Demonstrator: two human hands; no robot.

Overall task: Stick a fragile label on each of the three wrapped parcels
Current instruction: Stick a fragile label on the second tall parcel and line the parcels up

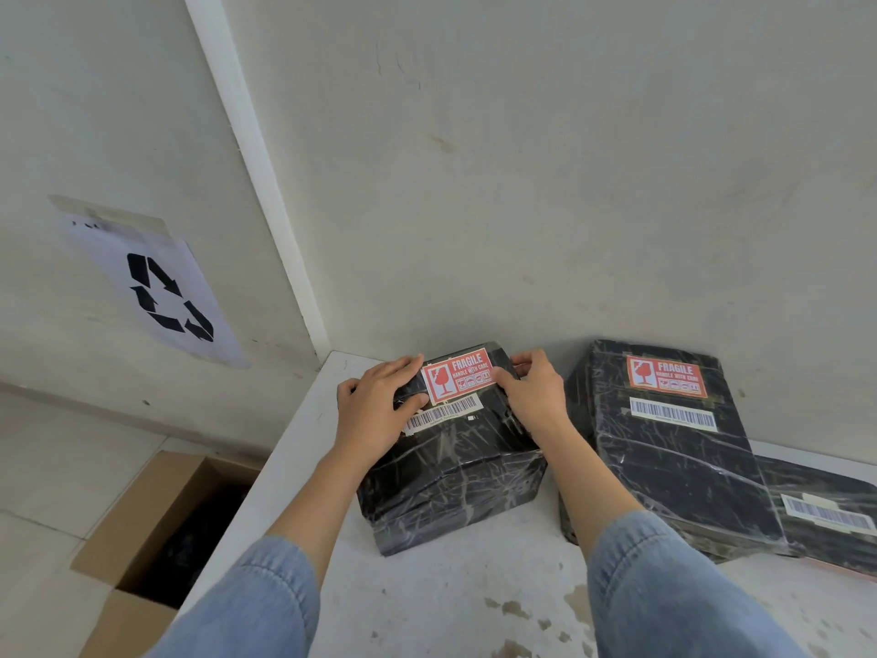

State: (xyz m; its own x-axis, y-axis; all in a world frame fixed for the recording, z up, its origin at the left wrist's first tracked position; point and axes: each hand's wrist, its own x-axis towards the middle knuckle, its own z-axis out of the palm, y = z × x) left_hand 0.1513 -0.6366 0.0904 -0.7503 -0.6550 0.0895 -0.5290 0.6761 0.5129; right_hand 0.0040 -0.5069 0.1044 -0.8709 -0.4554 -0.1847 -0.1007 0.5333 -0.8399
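Left hand (379,406) and right hand (531,396) at fragile label's (458,375) ends on parcel (451,467)

This looks like a parcel packing or dispatch corner, plain and utilitarian. Three black film-wrapped parcels sit on a stained white table (474,610) pushed into the corner of the room: the near parcel (451,477), a second parcel (674,467) and a flatter third parcel (835,491). Each carries a white barcode label (672,414), and two bear a red fragile label (457,379). On the scuffed off-white wall (569,182), a recycling-symbol sheet (161,296) is taped above an open cardboard box (142,505) on the tiled floor (57,467).
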